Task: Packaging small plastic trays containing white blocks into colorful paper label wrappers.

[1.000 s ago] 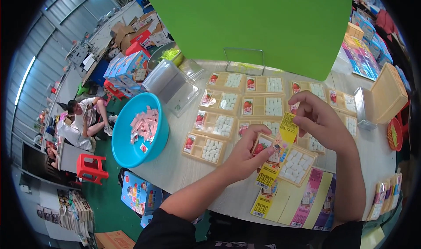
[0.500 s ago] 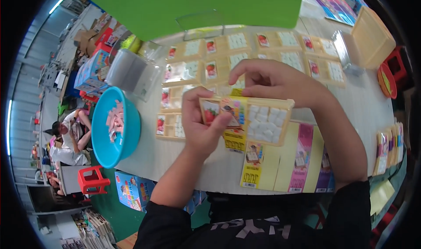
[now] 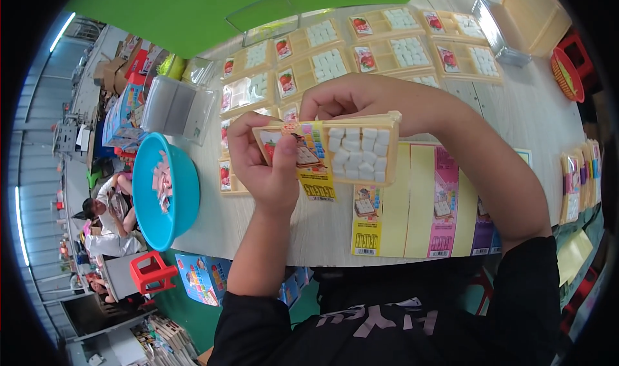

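Yellow strip (image 3: 312,156), upper end now hidden

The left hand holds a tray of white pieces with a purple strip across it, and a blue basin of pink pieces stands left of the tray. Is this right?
Only the colour is wrong: the head view shows a yellow strip. The left hand holds the tray of white pieces, and the blue basin of pink pieces stands left of it.
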Motion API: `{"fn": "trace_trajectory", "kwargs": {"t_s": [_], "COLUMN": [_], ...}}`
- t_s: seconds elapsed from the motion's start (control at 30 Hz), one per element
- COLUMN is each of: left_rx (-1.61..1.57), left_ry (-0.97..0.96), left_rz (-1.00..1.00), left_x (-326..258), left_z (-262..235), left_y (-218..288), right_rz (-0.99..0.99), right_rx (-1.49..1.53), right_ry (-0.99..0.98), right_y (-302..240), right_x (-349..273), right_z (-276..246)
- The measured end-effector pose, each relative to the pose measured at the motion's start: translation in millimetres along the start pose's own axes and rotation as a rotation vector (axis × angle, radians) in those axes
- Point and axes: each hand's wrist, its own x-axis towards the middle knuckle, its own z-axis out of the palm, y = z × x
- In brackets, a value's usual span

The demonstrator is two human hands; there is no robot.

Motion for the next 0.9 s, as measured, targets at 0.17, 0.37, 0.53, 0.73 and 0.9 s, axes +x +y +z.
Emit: {"fn": "trace_trajectory", "kwargs": {"t_s": [0.17,0.37,0.53,0.73,0.9], "left_rx": [-0.072,-0.074,-0.103,-0.056,-0.013], "left_ry": [0.026,0.027,-0.020,-0.015,0.002], "left_rz": [-0.023,-0.031,0.001,-0.021,-0.007], "left_x": [0.7,0.1,1.3,-0.1,-0.2], "left_z": [0.6,5.5,5.8,4.6,0.0], "left_y": [-2.2,1.9,0.4,0.8,-0.2], "right_rz": [-0.014,-0.018,-0.108,-0.058,-0.053], "right_rx": [0.056,0.058,0.111,0.062,0.179], "right_ry": [-0.005,-0.035,-0.034,0.009,-0.055], "right_y": [7.0,7.0,12.3,11.4,12.3], "right_x": [3.3,2.4,1.3,0.0,2.6], "right_z": [4.2,6.0,8.4,9.1,10.8]}}
